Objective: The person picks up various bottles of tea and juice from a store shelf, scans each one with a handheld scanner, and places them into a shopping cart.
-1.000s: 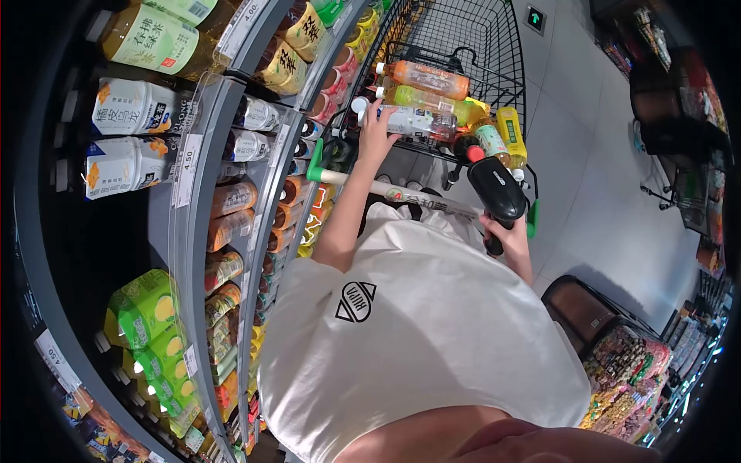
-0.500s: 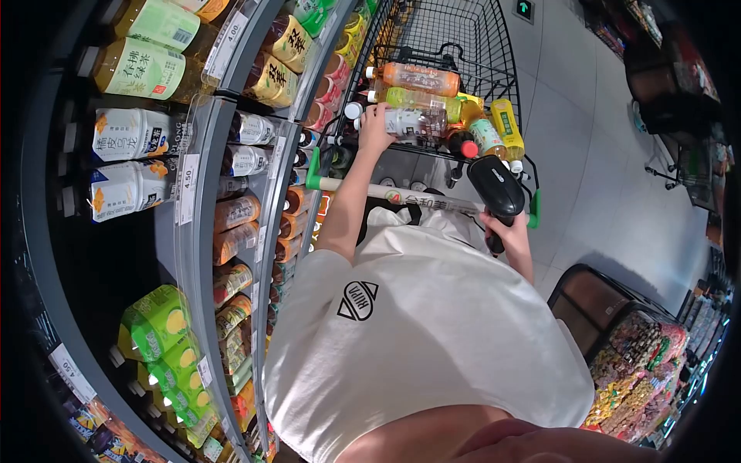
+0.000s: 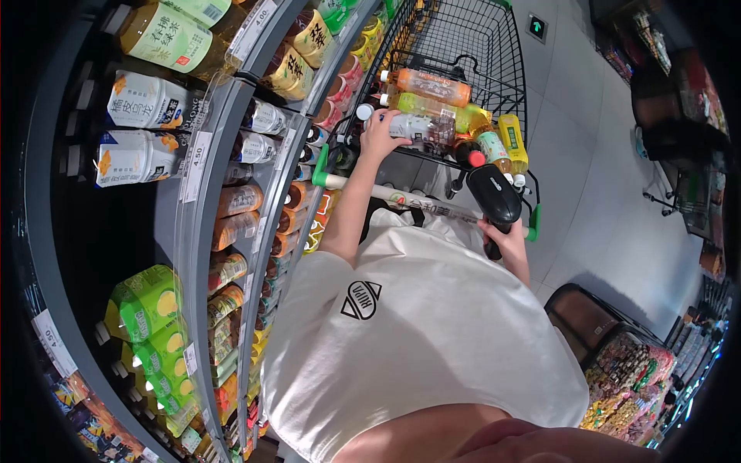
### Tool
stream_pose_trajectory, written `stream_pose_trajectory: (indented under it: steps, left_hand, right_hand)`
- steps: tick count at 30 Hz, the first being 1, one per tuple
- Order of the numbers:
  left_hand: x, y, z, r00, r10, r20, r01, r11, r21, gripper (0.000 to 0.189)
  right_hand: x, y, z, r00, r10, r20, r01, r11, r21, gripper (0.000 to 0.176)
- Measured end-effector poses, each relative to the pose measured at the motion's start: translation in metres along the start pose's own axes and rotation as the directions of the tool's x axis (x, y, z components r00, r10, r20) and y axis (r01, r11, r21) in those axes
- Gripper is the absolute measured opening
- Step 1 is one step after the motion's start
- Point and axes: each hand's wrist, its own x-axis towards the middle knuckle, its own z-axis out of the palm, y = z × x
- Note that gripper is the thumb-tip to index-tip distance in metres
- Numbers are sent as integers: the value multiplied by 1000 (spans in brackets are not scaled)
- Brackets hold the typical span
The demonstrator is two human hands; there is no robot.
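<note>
In the head view, my left hand (image 3: 377,139) is closed around the neck end of a bottle (image 3: 421,130) with a white cap and pale label. The bottle lies on its side in the shopping cart (image 3: 455,46), and my fingers partly hide it. Against it lie a bottle with a yellow-green label (image 3: 421,103) and an orange bottle (image 3: 432,85). My right hand (image 3: 507,241) is wrapped round the handle of a black device like a barcode scanner (image 3: 495,193), by the right end of the cart's handlebar (image 3: 448,207). A red-capped dark bottle (image 3: 470,152) sits just beyond the device.
Shelves of bottled drinks (image 3: 143,158) with price tags run along my left. A yellow bottle (image 3: 512,139) leans at the cart's right side. Behind it, grey floor (image 3: 571,162) stretches to the right. Wrapped goods (image 3: 629,378) are heaped at lower right.
The view has shifted slightly, so the cart sits a little lower and further right. My left hand has moved its fingers on the bottle. The right hand keeps the black device.
</note>
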Motion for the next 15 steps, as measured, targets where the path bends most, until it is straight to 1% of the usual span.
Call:
stream_pose_trajectory:
  steps: [4, 6, 7, 8, 10, 11, 15]
  left_hand:
    - [-3, -2, 0, 1000, 9, -15, -9, 1000, -5, 69]
    - [-3, -3, 4, 1000, 21, -20, -21, 999, 30, 68]
    - [-4, -1, 7, 1000, 11, -8, -11, 1000, 19, 64]
    - [-5, -1, 12, 1000, 4, -13, -3, 1000, 18, 64]
    - [-6, 2, 18, 996, 27, -88, -12, 987, 163, 60]
    - [-8, 6, 18, 997, -34, -72, 45, 986, 159, 57]
    - [-10, 5, 18, 994, -85, -74, 96, 981, 170, 60]
  right_hand:
    - [5, 1, -3, 999, -7, 38, 9, 999, -43, 19]
    - [7, -1, -3, 999, -8, 52, 11, 999, -53, 19]
    - [8, -2, -2, 999, -1, 49, 4, 998, -59, 19]
    - [8, -3, -1, 999, 7, 45, -4, 998, -66, 19]
    - [10, -4, 0, 998, 4, 58, 0, 998, -66, 19]
    - [11, -4, 1, 998, -1, 62, 5, 998, -60, 19]
    - [13, -6, 5, 996, -7, 85, 15, 996, -86, 19]
